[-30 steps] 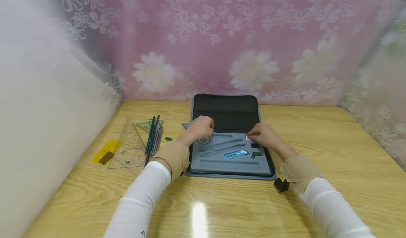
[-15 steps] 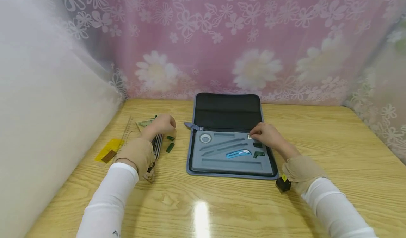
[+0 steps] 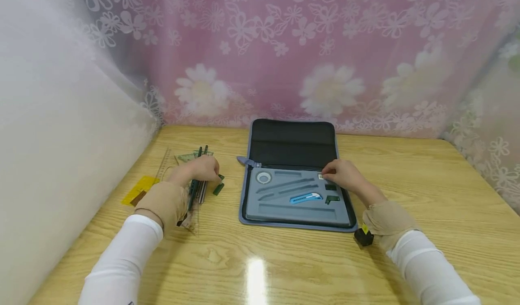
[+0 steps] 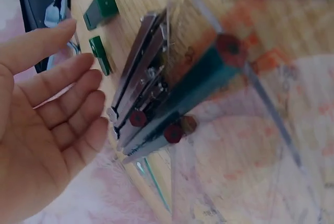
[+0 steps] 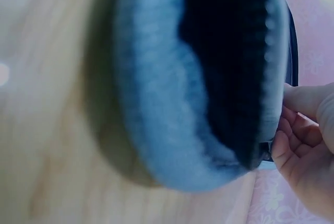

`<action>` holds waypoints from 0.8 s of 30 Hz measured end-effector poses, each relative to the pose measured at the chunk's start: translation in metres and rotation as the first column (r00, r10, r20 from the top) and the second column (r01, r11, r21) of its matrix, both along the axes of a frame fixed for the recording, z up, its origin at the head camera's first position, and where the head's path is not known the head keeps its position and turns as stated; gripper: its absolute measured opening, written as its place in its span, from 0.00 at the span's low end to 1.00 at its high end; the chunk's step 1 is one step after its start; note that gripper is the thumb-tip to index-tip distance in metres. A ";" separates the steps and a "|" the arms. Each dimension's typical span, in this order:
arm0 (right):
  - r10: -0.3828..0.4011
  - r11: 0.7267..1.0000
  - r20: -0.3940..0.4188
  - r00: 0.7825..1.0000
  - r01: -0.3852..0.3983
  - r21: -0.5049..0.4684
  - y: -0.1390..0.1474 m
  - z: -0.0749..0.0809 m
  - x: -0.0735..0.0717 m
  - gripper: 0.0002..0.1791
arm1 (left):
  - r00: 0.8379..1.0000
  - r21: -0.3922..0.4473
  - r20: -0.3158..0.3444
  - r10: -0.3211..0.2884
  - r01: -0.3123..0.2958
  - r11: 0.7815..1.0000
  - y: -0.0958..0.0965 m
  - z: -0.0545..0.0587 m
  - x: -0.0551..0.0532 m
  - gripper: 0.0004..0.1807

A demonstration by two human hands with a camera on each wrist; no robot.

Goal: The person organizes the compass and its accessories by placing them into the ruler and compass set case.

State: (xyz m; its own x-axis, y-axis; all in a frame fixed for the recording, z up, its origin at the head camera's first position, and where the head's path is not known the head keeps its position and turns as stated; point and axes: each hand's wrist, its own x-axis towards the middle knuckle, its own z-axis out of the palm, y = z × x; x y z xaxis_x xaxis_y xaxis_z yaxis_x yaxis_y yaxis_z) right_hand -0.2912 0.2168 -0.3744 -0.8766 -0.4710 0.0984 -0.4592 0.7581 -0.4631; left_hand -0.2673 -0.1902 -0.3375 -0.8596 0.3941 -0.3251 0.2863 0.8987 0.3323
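Green pieces (image 4: 103, 11) lie near the loosely curved left hand (image 4: 49, 114).

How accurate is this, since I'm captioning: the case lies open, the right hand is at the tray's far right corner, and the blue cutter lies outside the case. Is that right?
One slip: the head view shows the blue cutter inside the case, in the gray tray. The open case and right hand stand as said.

The case (image 3: 292, 158) has blue edging (image 3: 300, 227), black lining (image 3: 290, 131) and a grey tray (image 3: 253, 209); the cutter (image 3: 305, 198) is blue, the small pieces (image 3: 218, 189) green, the tabletop (image 3: 219, 255) yellow wood-grain, the curtain (image 3: 260, 88) pink with white flowers (image 3: 332, 90).
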 end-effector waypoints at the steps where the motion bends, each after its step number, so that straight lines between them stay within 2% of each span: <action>1: 0.000 1.000 0.003 1.000 0.000 0.005 0.000 0.001 0.000 0.06 | 1.000 -0.009 0.011 0.000 0.000 1.000 0.001 -0.001 0.001 0.16; 5: 0.002 1.000 0.009 1.000 -0.002 0.018 0.000 0.002 0.000 0.06 | 0.998 -0.027 0.060 0.001 0.000 1.000 0.007 -0.004 0.007 0.24; 9: 0.009 1.000 0.008 1.000 -0.009 0.018 0.000 0.001 -0.002 0.06 | 0.997 -0.042 0.071 -0.018 0.021 0.999 0.011 -0.007 0.013 0.27; 13: -0.008 1.000 0.036 0.999 0.008 -0.005 0.001 0.002 -0.003 0.06 | 0.999 -0.057 0.025 -0.023 0.024 0.998 0.015 -0.007 0.016 0.27; 17: -0.023 0.999 0.059 0.998 0.024 -0.022 0.001 0.002 -0.003 0.06 | 0.998 -0.050 -0.053 -0.029 0.026 0.998 0.017 -0.005 0.014 0.26; 24: -0.024 1.000 0.057 0.998 0.025 -0.016 0.002 0.000 0.001 0.08 | 0.986 0.062 -0.165 -0.022 0.032 0.998 0.036 -0.002 0.005 0.16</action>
State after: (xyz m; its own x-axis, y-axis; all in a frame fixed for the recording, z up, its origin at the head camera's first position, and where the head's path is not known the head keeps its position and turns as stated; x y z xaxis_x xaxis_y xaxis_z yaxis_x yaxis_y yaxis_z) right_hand -0.2907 0.2186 -0.3747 -0.8924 -0.4479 0.0554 -0.4130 0.7608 -0.5007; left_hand -0.2618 -0.1546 -0.3395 -0.8878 0.4335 -0.1544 0.3656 0.8682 0.3354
